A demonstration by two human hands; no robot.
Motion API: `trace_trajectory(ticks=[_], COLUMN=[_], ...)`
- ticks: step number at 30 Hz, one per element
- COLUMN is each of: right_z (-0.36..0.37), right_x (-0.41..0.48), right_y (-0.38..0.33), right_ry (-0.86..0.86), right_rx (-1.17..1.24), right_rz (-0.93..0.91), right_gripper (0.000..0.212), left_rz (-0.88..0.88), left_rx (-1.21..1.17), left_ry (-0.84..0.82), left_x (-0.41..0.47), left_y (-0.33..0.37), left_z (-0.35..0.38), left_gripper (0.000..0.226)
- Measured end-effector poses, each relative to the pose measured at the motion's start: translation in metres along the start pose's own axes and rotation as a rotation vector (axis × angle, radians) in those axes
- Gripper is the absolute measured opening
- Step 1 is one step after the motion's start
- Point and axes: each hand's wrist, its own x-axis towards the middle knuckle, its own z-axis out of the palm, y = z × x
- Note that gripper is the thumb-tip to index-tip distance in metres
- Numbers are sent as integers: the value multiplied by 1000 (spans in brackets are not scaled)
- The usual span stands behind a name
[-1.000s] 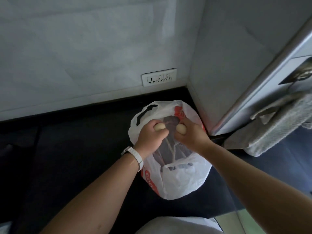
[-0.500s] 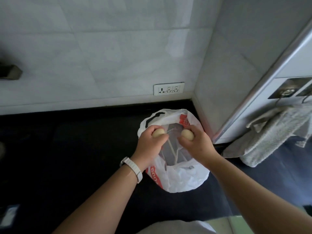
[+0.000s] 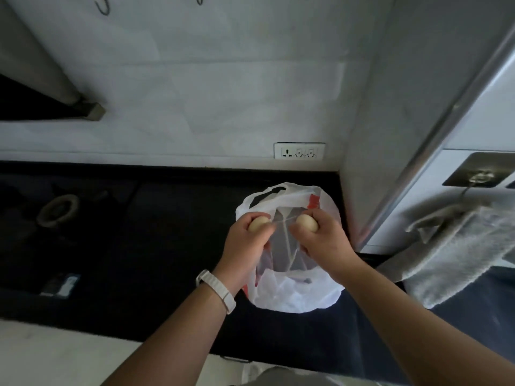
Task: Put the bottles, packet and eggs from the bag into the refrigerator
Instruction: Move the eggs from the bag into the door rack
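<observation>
My left grip [image 3: 245,242] is curled round the left egg [image 3: 257,224], and my right grip [image 3: 324,240] is curled round the right egg [image 3: 306,222]. I hold both just above the open mouth of the white plastic bag [image 3: 292,295]. The bag sits on the black desk [image 3: 167,232] in the corner, near the wall socket [image 3: 299,151]. Its red print is too crumpled to read. A grey towel [image 3: 459,252] hangs to the right.
</observation>
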Motion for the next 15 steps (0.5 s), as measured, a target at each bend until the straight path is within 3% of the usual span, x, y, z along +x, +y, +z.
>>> trace_trajectory(ticks=[10,15], right_z=[25,59], right_x=[-11,-28], right_y=[-18,-36], right_ry=[-192,-387], right_rx=[-47,-18], right_rz=[-88,-89], right_gripper=[12,15], left_rz=[-10,-13], left_rx=[-21,-88], left_ry=[315,512], left_x=[-54,-82], left_y=[-2,-11], left_z=[-23,-59], left_gripper=[18,19])
